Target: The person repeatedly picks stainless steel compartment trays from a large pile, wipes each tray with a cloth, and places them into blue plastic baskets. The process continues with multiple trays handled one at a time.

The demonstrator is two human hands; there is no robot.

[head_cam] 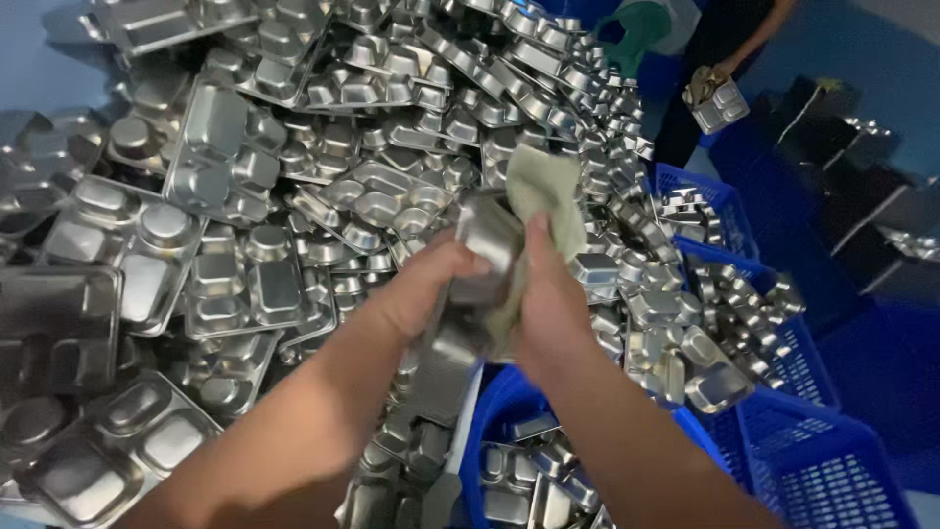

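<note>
Two hands work a cloth [544, 201] over a steel tray [477, 284] above a heap of trays [294, 176].

The left hand [431, 279] grips the tray by its edge and holds it upright in mid-air, while the right hand [548, 304] clasps the pale green cloth and presses it against the tray's face. A blue tub [490, 416] part-filled with trays sits just beneath the hands, and blue crates [822, 460] stand to the right. In the far corner another person's hand [720, 73] holds a tray of its own.
</note>
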